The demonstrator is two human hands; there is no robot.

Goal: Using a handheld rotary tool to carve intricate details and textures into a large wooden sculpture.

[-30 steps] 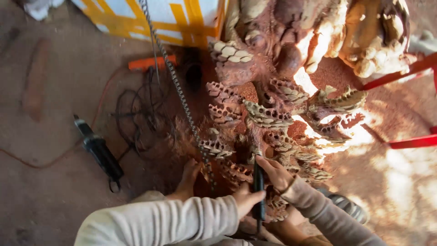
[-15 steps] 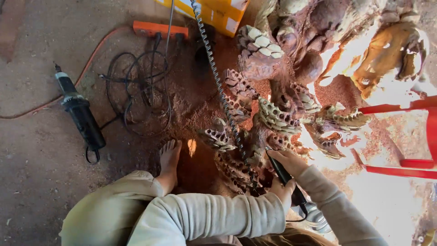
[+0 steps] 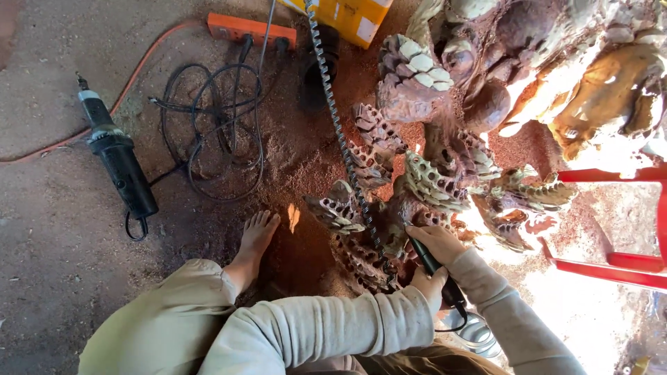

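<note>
Both hands on the black handpiece point(image 3: 432, 267): right hand point(image 3: 436, 242) fingers wrapped near the tip for control, left hand point(image 3: 429, 286) steadying, probably gripping too, against the wood carving point(image 3: 417, 187) on the floor.

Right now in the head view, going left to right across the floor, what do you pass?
Black die grinder → tangle of black cable → bare foot → coiled flexible shaft → black handpiece in both hands → carved wooden sculpture → red metal frame.
</note>
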